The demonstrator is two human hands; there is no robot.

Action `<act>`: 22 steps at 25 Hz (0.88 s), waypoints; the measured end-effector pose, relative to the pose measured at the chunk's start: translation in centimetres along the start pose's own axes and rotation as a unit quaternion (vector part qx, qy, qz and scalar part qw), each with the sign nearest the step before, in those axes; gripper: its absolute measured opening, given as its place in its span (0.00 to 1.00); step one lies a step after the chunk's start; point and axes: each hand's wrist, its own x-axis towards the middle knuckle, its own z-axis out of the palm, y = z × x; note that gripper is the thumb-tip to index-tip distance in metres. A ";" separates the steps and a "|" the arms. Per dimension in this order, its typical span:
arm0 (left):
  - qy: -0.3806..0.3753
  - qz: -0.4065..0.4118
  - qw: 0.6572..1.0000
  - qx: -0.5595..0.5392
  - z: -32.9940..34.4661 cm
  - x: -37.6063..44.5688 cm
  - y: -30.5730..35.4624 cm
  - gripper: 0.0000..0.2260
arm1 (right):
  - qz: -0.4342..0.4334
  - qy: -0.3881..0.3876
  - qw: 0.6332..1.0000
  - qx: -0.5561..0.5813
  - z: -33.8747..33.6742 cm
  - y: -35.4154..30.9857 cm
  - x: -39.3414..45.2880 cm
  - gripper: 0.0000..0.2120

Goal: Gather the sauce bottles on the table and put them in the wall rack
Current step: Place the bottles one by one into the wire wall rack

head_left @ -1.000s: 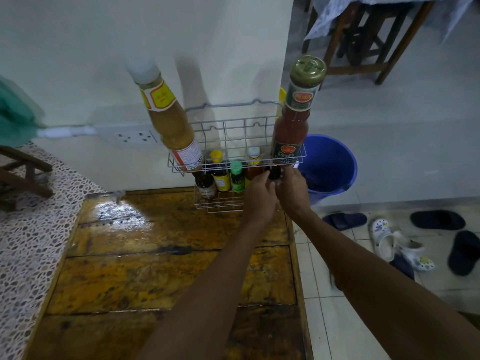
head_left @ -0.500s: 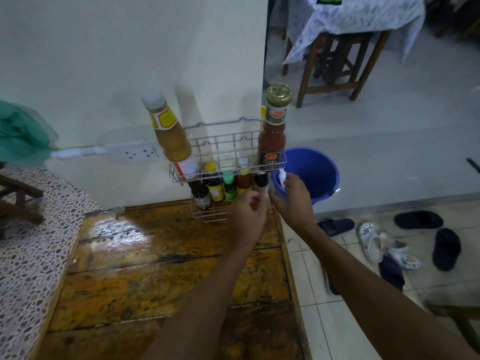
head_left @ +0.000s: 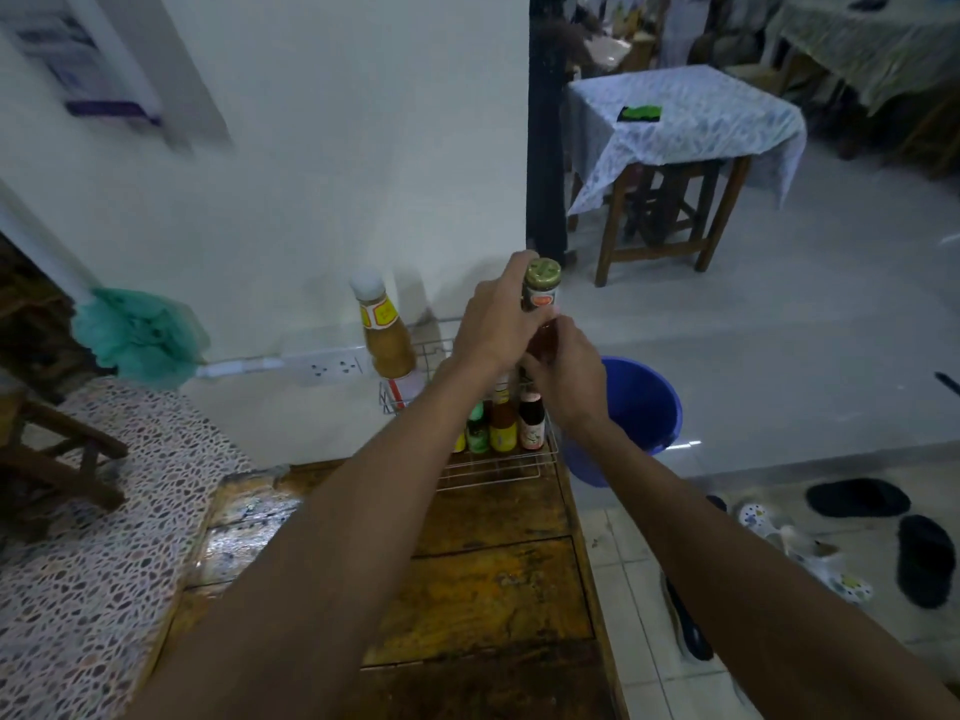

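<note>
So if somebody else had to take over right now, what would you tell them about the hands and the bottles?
Left hand: wrapped around the neck of the tall red sauce bottle, just below its green cap.
Right hand: gripping the same bottle lower down, on its body.
Wire rack on the wall: the yellow sauce bottle stands in the top tier; several small bottles sit in the bottom tier.
Done: no bottles show on the wooden table.
Left: settle the red bottle upright in the top tier, let go with both hands. Whether its base sits in the rack is hidden.
</note>
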 end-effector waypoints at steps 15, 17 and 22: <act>0.022 0.069 0.877 0.474 -11.1 -0.7 -4.3 0.29 | -0.041 -0.087 0.995 0.014 6.6 -6.1 -1.1 0.29; 0.014 0.061 0.871 0.487 -11.4 -0.8 -4.1 0.30 | -0.033 -0.102 0.994 0.004 6.6 -6.2 -1.1 0.32; -0.015 0.072 0.878 0.473 -12.1 -1.3 -3.8 0.26 | -0.034 -0.124 0.991 -0.037 6.4 -6.6 -1.5 0.34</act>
